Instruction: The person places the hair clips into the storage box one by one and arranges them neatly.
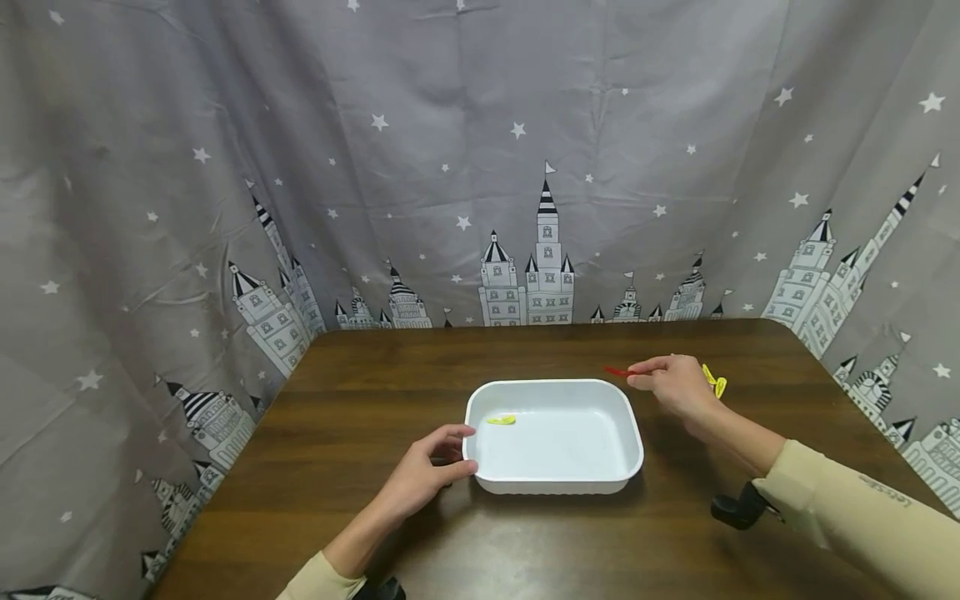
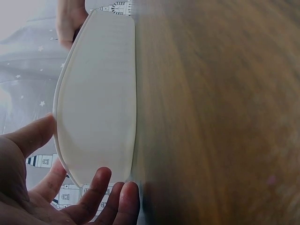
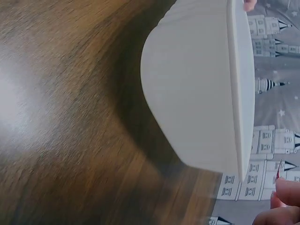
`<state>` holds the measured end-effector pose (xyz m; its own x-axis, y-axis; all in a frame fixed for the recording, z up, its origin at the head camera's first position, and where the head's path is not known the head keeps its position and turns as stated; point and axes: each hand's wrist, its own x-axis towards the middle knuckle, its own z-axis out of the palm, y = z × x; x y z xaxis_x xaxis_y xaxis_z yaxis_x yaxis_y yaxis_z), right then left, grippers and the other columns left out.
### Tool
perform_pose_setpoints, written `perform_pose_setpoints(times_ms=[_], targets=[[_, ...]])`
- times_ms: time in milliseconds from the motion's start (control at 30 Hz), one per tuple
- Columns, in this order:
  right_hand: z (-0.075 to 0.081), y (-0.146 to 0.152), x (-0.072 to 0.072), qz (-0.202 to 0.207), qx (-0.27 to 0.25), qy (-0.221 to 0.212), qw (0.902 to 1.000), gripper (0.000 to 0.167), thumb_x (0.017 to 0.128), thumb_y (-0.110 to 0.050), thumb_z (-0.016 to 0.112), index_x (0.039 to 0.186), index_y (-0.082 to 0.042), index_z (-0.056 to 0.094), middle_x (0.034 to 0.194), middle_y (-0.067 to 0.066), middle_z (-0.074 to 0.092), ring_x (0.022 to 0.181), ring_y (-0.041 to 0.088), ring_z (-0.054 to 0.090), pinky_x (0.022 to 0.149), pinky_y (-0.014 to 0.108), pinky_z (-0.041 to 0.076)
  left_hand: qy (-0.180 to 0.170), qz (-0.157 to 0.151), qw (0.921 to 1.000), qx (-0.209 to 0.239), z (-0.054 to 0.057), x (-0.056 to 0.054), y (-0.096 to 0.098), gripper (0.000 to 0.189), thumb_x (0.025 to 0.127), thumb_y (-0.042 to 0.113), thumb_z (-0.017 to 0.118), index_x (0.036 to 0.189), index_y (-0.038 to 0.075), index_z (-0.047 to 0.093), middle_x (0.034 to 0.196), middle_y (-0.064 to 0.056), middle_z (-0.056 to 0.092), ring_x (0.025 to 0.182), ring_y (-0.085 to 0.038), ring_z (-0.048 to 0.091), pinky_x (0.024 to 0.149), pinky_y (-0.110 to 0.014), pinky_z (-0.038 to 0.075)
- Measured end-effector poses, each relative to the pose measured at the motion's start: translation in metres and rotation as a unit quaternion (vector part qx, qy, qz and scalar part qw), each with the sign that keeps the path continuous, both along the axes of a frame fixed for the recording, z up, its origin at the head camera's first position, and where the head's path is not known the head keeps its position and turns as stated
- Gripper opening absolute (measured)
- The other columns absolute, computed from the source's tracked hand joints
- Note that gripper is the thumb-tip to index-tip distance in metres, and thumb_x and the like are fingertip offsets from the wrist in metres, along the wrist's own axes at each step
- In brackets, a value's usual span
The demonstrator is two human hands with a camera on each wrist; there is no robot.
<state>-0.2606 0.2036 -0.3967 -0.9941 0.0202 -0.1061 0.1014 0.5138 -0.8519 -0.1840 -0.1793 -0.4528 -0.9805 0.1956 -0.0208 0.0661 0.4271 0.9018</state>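
A white rectangular tray (image 1: 558,485) stands on the table, with a yellow hair clip (image 1: 501,420) lying in its left part. My left hand (image 1: 423,472) holds the tray's left end, thumb and index finger at the rim. In the left wrist view the other fingers (image 2: 101,180) spread beside the tray's end wall. Beyond the tray's far right corner, my right hand (image 1: 677,387) pinches a thin red hair clip (image 1: 617,372) between thumb and fingertips. The red tip (image 3: 278,173) shows only slightly in the right wrist view. More yellow clips (image 1: 718,385) lie behind the right hand, partly hidden by it.
Under everything is a dark brown wooden table (image 1: 360,400). A grey curtain (image 1: 420,167) with printed castles and stars hangs along its back and sides. Black wrist devices (image 1: 738,507) sit below both forearms.
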Motion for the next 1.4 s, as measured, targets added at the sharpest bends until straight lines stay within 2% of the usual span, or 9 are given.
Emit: perform_pose_setpoints(times_ms=[167, 267, 300, 433, 533, 633, 867, 1067, 1400], targets=[[-0.002, -0.012, -0.001, 0.008, -0.018, -0.018, 0.9996, 0.034, 0.093, -0.021, 0.070, 0.120, -0.001, 0.070, 0.055, -0.003, 0.046, 0.042, 0.013, 0.035, 0.057, 0.040, 0.034, -0.001, 0.002, 1.0000, 0.000, -0.003, 0.002, -0.001, 0.044, 0.088, 0.020, 0.078, 0.129, 0.013, 0.064, 0.114, -0.011, 0.070, 0.100, -0.022, 0.062, 0.086, -0.035, 0.049], [-0.003, -0.022, -0.003, 0.015, -0.023, -0.022, 0.9994, 0.032, 0.093, -0.019, 0.071, 0.119, -0.001, 0.070, 0.054, -0.002, 0.045, 0.042, 0.013, 0.034, 0.056, 0.037, 0.035, -0.002, 0.004, 1.0000, 0.005, -0.004, 0.003, -0.002, 0.044, 0.088, 0.020, 0.078, 0.129, 0.014, 0.065, 0.114, -0.011, 0.070, 0.100, -0.022, 0.062, 0.086, -0.035, 0.049], [-0.003, -0.026, -0.003, 0.018, -0.026, -0.025, 0.9992, 0.031, 0.093, -0.017, 0.071, 0.119, -0.001, 0.071, 0.054, -0.002, 0.045, 0.042, 0.012, 0.032, 0.047, 0.032, 0.031, -0.002, 0.004, 1.0000, 0.006, -0.004, 0.004, -0.003, 0.044, 0.088, 0.020, 0.078, 0.129, 0.014, 0.065, 0.115, -0.011, 0.070, 0.100, -0.022, 0.062, 0.086, -0.035, 0.049], [-0.005, -0.038, -0.005, 0.017, -0.028, -0.034, 0.9989, 0.027, 0.093, -0.013, 0.070, 0.117, -0.001, 0.071, 0.064, 0.002, 0.054, 0.044, 0.012, 0.029, 0.043, 0.025, 0.026, -0.004, 0.004, 0.9999, 0.009, -0.003, 0.005, -0.003, 0.045, 0.087, 0.021, 0.079, 0.129, 0.014, 0.065, 0.115, -0.011, 0.070, 0.100, -0.021, 0.062, 0.086, -0.035, 0.049], [-0.005, -0.045, -0.005, 0.010, -0.023, -0.036, 0.9990, 0.025, 0.093, -0.011, 0.068, 0.116, -0.002, 0.073, 0.089, 0.011, 0.070, 0.047, 0.014, 0.034, 0.044, 0.026, 0.027, -0.004, 0.001, 0.9999, 0.011, -0.003, 0.006, -0.002, 0.045, 0.087, 0.021, 0.079, 0.129, 0.015, 0.065, 0.115, -0.010, 0.070, 0.101, -0.021, 0.062, 0.086, -0.035, 0.049], [-0.005, -0.052, -0.005, 0.010, -0.027, -0.040, 0.9988, 0.023, 0.094, -0.009, 0.067, 0.115, -0.003, 0.073, 0.113, 0.018, 0.071, 0.046, 0.014, 0.035, 0.043, 0.025, 0.028, -0.005, 0.001, 0.9999, 0.012, -0.003, 0.005, -0.002, 0.045, 0.087, 0.022, 0.079, 0.129, 0.015, 0.065, 0.115, -0.009, 0.070, 0.101, -0.021, 0.062, 0.086, -0.035, 0.049], [-0.004, -0.061, -0.012, 0.013, -0.036, -0.046, 0.9982, 0.022, 0.094, -0.010, 0.067, 0.114, -0.004, 0.073, 0.113, 0.017, 0.071, 0.041, 0.013, 0.028, 0.042, 0.026, 0.026, -0.001, 0.003, 1.0000, 0.006, -0.002, 0.001, -0.001, 0.045, 0.087, 0.022, 0.079, 0.129, 0.014, 0.065, 0.115, -0.009, 0.070, 0.101, -0.021, 0.062, 0.086, -0.035, 0.049], [-0.007, -0.067, -0.014, 0.012, -0.031, -0.057, 0.9978, 0.021, 0.096, -0.009, 0.063, 0.114, -0.005, 0.075, 0.123, 0.019, 0.068, 0.042, 0.014, 0.030, 0.043, 0.025, 0.029, -0.006, 0.005, 1.0000, -0.002, -0.003, 0.001, 0.001, 0.045, 0.088, 0.023, 0.078, 0.130, 0.015, 0.064, 0.115, -0.009, 0.069, 0.102, -0.022, 0.062, 0.087, -0.036, 0.049], [-0.011, -0.080, -0.018, 0.026, -0.035, -0.051, 0.9978, 0.020, 0.093, -0.009, 0.067, 0.111, -0.005, 0.076, 0.124, 0.018, 0.066, 0.042, 0.013, 0.029, 0.042, 0.026, 0.026, -0.003, 0.002, 1.0000, 0.006, -0.001, -0.001, 0.001, 0.044, 0.088, 0.021, 0.078, 0.129, 0.014, 0.064, 0.116, -0.010, 0.070, 0.101, -0.022, 0.063, 0.085, -0.035, 0.050]])
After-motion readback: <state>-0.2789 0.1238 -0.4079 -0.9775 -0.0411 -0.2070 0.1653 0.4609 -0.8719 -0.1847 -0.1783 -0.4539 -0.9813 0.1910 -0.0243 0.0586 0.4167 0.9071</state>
